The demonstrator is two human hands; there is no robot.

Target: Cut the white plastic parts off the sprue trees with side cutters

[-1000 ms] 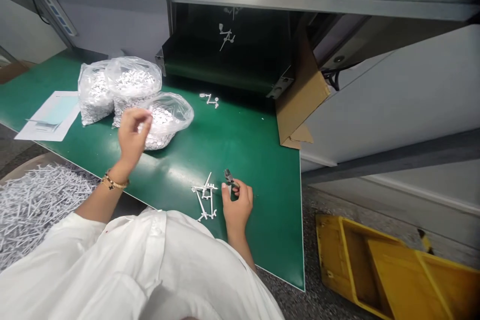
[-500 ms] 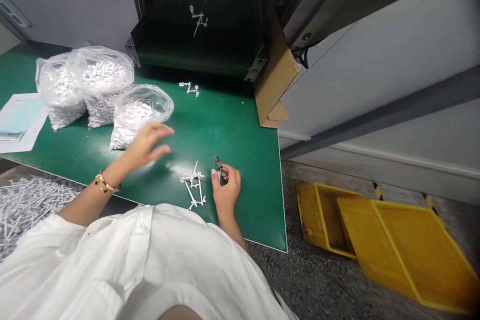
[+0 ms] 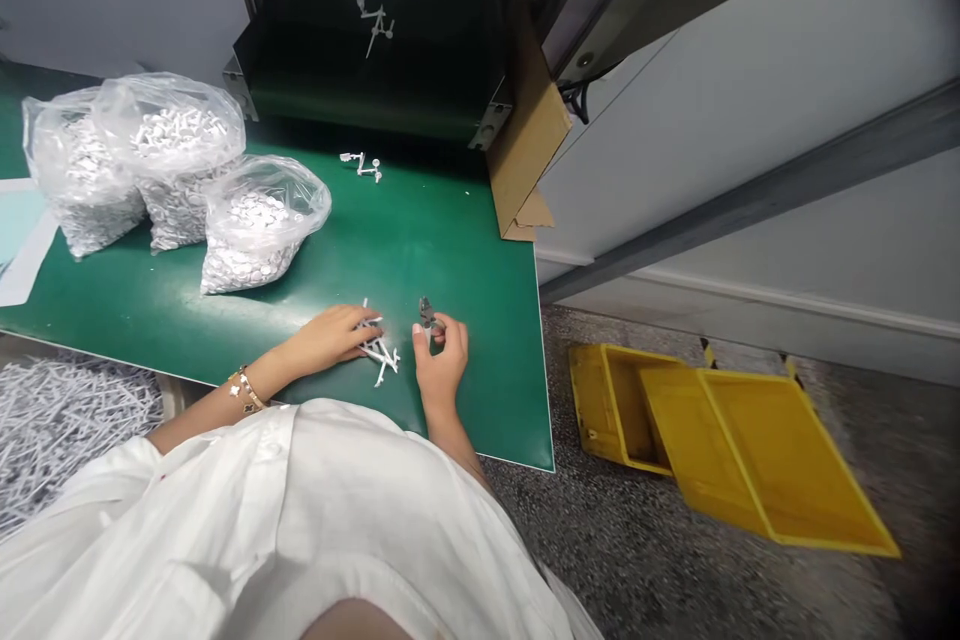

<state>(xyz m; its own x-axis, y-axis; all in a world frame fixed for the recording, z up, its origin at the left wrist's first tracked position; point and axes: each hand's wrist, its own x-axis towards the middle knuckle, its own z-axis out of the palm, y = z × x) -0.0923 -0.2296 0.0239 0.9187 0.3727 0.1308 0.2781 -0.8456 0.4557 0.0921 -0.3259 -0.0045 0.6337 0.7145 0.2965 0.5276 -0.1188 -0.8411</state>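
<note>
My right hand (image 3: 442,360) is closed around a small pair of cutting pliers (image 3: 426,308), jaws pointing away from me. To its left lies a tangle of white plastic sprues (image 3: 381,357) with thin sticks and small ends. My left hand (image 3: 334,338) reaches over these sprues, its fingers bent and closed on their left part, which they partly hide. A bag of small white round pieces (image 3: 255,238) stands on the green table behind my left hand.
Two more clear bags (image 3: 191,145) of white pieces stand at the left. One loose sprue (image 3: 363,166) lies near the dark conveyor (image 3: 375,85). Cardboard (image 3: 525,150) stands at the right; yellow bins (image 3: 720,440) rest on the floor. White sticks (image 3: 75,430) fill a container at lower left.
My left hand has come down and right, from beside the bag onto the white sprues. The right hand still holds the pliers. The whole view has shifted slightly.
</note>
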